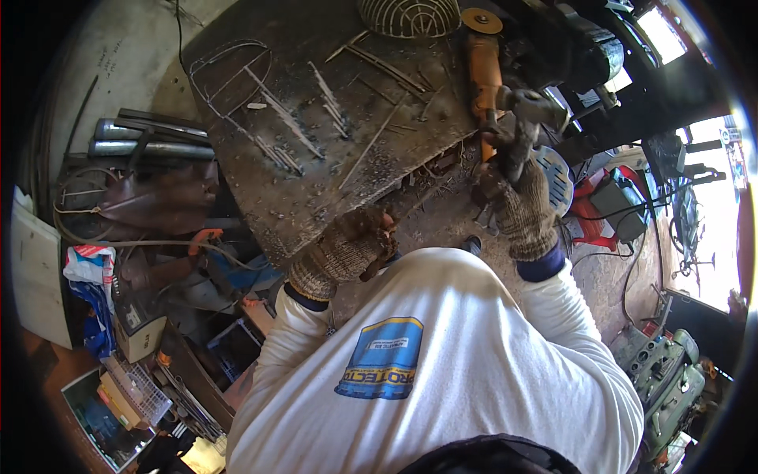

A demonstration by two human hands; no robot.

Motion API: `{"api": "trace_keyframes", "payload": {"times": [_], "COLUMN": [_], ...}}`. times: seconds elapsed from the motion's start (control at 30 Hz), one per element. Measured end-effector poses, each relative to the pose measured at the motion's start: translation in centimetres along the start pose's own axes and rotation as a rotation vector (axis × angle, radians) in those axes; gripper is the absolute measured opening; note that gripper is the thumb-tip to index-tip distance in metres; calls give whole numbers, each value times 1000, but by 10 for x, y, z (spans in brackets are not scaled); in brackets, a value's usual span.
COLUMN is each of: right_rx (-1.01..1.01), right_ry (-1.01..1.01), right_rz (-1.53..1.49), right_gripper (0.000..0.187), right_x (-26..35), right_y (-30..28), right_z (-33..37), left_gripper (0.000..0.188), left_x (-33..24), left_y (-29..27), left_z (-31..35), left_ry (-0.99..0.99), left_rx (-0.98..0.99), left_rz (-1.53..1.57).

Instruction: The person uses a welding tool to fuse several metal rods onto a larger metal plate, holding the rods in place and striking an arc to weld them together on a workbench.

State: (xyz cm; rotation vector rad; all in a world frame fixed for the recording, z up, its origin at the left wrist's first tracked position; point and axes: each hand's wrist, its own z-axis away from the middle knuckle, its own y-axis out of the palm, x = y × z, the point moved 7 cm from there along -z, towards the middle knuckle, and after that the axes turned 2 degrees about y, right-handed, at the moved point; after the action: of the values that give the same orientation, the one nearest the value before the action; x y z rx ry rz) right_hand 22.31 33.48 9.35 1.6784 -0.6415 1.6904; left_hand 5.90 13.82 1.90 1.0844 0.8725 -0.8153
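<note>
My right hand [517,197], in a brown knit work glove, is closed around the handle of a hammer [537,109] raised at the right edge of the worktable. Beside the hammer lies an orange angle grinder [484,67] with a tan disc, partly covered by the hammer head. My left hand [347,246], gloved too, is at the table's near edge with its fingers curled; what they hold, if anything, is hard to make out. On the dark metal table [260,197] are several thin metal rods [284,118] and a bent wire frame [209,83].
A round wire cage [410,16] stands at the table's far side. Metal pipes [150,148] lie at left, near an orange-handled tool [205,239]. Right of me are a red-and-grey machine [612,209] with cables and a green machine [667,387]. Boxes [138,336] crowd the lower left.
</note>
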Motion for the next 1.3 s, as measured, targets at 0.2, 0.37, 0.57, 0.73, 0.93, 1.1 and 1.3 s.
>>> {"api": "trace_keyframes", "payload": {"times": [0.2, 0.37, 0.57, 0.73, 0.93, 1.1, 1.3], "right_rx": [74, 110, -61, -130, -64, -201, -497], "right_ry": [-22, 173, 194, 244, 14, -122, -141], "right_rz": [-35, 36, 17, -560, 240, 405, 321], "right_gripper": [38, 27, 30, 36, 44, 39, 40], "right_x": [-20, -29, -23, -74, -8, 14, -17], "right_y": [-93, -155, -213, -243, -249, -258, -315], "right_z": [31, 51, 44, 31, 29, 30, 15], "left_gripper": [19, 21, 27, 28, 21, 22, 20], "left_x": [-19, 8, 5, -11, -22, -54, -129], "left_y": [111, 179, 227, 232, 239, 251, 259], "left_z": [-39, -64, -84, -79, -111, -144, -212], "left_ry": [550, 260, 204, 474, 529, 456, 675], "left_rx": [270, 253, 5, -109, -128, -232, -251], "left_rz": [-991, -1005, -1107, -1184, -1299, -1622, -1538]}}
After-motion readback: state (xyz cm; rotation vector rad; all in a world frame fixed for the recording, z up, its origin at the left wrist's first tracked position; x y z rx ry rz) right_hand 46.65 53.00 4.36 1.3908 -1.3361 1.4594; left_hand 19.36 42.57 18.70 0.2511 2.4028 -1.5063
